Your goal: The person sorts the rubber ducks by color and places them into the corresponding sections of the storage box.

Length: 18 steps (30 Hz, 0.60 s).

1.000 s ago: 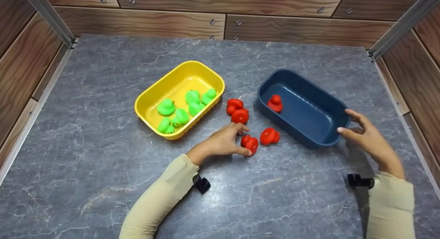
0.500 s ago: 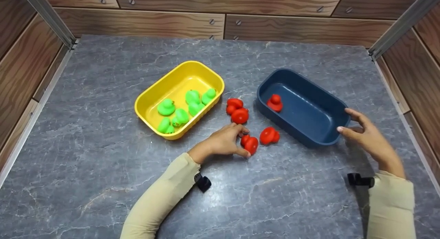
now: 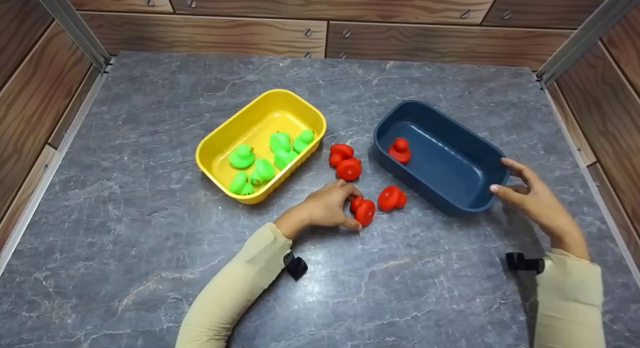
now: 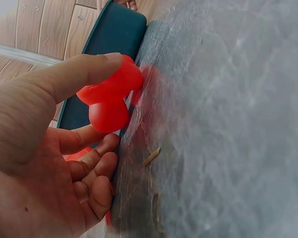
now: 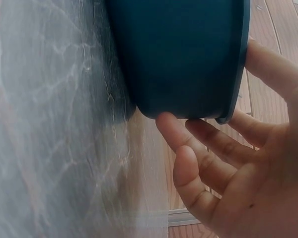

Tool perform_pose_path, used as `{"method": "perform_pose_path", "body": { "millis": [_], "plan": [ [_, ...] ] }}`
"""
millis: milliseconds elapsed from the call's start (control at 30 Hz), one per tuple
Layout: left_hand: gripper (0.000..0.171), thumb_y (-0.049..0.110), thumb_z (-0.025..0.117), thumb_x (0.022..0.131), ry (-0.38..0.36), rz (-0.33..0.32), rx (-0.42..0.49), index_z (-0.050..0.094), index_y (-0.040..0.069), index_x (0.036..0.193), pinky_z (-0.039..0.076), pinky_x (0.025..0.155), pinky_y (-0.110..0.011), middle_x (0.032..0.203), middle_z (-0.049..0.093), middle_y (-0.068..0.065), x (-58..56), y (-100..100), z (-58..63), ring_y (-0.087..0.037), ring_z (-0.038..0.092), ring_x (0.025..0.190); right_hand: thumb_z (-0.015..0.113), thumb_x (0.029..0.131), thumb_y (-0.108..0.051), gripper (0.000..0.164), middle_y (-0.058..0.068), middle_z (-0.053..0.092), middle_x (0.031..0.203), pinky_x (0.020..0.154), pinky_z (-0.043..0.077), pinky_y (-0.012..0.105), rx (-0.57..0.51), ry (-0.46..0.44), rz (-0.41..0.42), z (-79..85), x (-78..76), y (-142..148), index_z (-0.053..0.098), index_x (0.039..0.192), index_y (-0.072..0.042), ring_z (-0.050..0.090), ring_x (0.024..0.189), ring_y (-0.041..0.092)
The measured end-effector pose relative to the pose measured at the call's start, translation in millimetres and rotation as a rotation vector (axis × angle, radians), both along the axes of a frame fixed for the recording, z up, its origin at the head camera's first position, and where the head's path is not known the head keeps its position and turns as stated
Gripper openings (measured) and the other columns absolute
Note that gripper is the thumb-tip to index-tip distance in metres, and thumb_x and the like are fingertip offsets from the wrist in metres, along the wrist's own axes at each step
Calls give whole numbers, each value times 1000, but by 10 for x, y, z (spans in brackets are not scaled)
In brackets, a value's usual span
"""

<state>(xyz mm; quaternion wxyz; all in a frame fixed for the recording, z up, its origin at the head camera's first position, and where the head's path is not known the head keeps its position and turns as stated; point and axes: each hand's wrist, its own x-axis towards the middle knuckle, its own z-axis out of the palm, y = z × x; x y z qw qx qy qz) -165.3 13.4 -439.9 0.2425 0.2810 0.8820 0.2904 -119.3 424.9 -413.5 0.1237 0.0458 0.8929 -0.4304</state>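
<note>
In the head view my left hand (image 3: 327, 205) is over the table with thumb and index finger on either side of a red rubber duck (image 3: 365, 212), which is tipped over. The left wrist view shows the thumb (image 4: 97, 67) pressed on that duck (image 4: 109, 110), the other fingers bent beneath it. At the right, my right hand (image 3: 537, 200) holds the near end of a dark blue bin (image 3: 435, 192), thumb and index finger at its rim. Other fingertips (image 5: 166, 121) touch the bin's outer wall in the right wrist view. One red duck (image 3: 400, 151) sits inside this bin.
A yellow bin (image 3: 235, 119) with several green ducks (image 3: 242, 156) stands left of centre. Between the bins lie two touching red ducks (image 3: 348, 168) and a separate one (image 3: 392, 198). Wood-patterned walls (image 3: 225, 35) border the grey marbled table (image 3: 150, 228) at the back and sides.
The left thumb has drawn back slightly along the red duck, and the duck has shifted a touch toward the hand. The right hand and both bins stay as they were.
</note>
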Motion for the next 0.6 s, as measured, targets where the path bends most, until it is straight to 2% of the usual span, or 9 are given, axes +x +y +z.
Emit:
{"method": "perform_pose_path", "body": {
  "millis": [167, 600],
  "plan": [
    [59, 32, 81, 74, 18, -4, 4, 58, 14, 125, 43, 97, -36, 120, 55, -5, 4, -4, -9, -22, 50, 117, 55, 97, -36, 75, 27, 11, 157, 75, 46, 13, 4, -23, 0, 21, 12, 1, 9, 156, -26, 50, 94, -18],
    [58, 29, 79, 76, 4, 6, 31, 56, 12, 127, 43, 95, -35, 118, 54, -4, 7, -13, -14, -22, 49, 112, 57, 97, -35, 76, 30, 12, 155, 74, 47, 12, -2, 2, -2, 5, 7, -1, 11, 156, -21, 49, 94, -19]
  ]
}}
